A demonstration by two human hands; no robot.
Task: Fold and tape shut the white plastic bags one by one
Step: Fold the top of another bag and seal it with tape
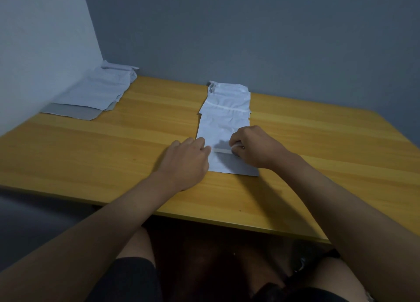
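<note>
A white plastic bag (223, 124) lies flat in the middle of the wooden table (91, 147), its grey flap (236, 165) toward me. A thin white adhesive strip (221, 150) runs across the bag between my hands. My left hand (188, 158) rests on the bag's left edge and pinches the strip's left end. My right hand (254, 146) pinches the strip's right end with curled fingers. More white bags (225, 97) lie stacked beneath and beyond this one.
A pile of white and grey bags (91, 95) sits at the table's far left corner against the walls. The table's near edge (204, 220) runs just above my knees.
</note>
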